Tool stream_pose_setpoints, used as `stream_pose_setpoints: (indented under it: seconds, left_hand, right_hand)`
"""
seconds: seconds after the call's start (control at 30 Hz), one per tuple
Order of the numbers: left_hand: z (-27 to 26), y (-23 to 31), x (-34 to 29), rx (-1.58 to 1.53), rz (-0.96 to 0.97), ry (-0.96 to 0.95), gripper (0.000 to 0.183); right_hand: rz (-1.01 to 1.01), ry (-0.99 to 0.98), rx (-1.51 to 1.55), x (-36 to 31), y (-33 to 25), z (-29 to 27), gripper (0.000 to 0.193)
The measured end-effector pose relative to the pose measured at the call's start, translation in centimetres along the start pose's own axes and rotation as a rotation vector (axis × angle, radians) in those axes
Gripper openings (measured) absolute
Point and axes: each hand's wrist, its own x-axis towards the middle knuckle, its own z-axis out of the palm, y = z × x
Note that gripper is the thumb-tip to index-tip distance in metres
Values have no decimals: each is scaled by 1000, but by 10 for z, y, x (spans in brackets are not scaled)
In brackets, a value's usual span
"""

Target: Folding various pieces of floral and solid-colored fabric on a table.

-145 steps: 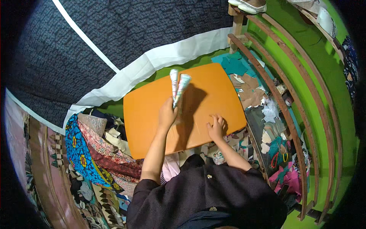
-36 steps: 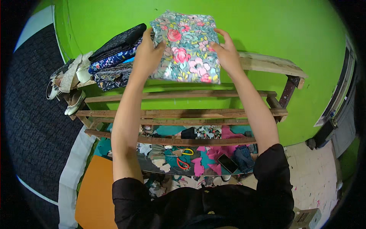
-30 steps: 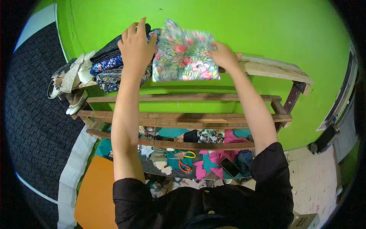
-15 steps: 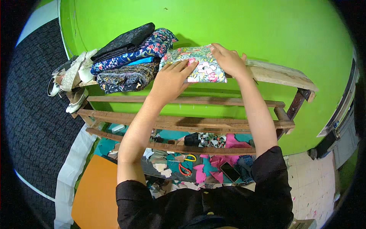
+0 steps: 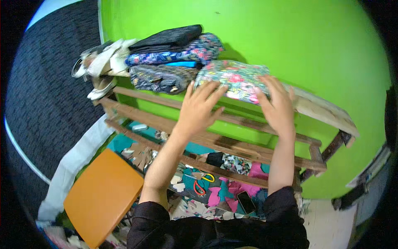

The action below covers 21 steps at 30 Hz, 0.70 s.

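A folded floral cloth (image 5: 234, 76) in green, pink and white lies on the top plank of a wooden rack. My left hand (image 5: 199, 107) is open at its front left edge, fingers spread, thumb held out to the side. At the cloth's right end is my right hand (image 5: 277, 103), also open, its fingertips over or against the fabric; I cannot tell whether they press on it. Left of this cloth sits a stack: a dark patterned folded cloth (image 5: 161, 79) below, a blue floral cloth (image 5: 207, 47) and a black cloth (image 5: 170, 38) above.
White shoes (image 5: 103, 88) and pale fabric (image 5: 108, 58) crowd the rack's left end. Bare top plank (image 5: 323, 108) extends right. Under the rails lie fabric scraps (image 5: 213, 196), scissors (image 5: 200, 187) with red and yellow handles and a phone (image 5: 246, 202). An orange seat (image 5: 103, 195) stands lower left.
Both hands have drawn back toward me from the top of the floral cloth, fingers spreading. The cloth stays on the plank. The view has shifted and tilted.
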Motion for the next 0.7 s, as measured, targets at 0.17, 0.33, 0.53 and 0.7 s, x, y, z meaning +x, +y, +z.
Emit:
stream_pose_setpoints:
  seconds: [0.17, 0.33, 0.53, 0.7]
  left_hand:
    - [-24, 10, -121, -129, -127, -26, 49]
    - [-65, 36, -257, -135, -412, -153, 41]
    - [-194, 91, -376, 199, -809, -124, 36]
    - [-308, 150, -452, 579, -1072, -18, 27]
  right_hand:
    - [1, 614, 649, -68, -50, 30, 31]
    - [-226, 805, 934, -132, -92, 129, 22]
    - [82, 338, 1172, -211, -216, 171, 22]
    - [-48, -107, 1447, -292, -344, 174, 17]
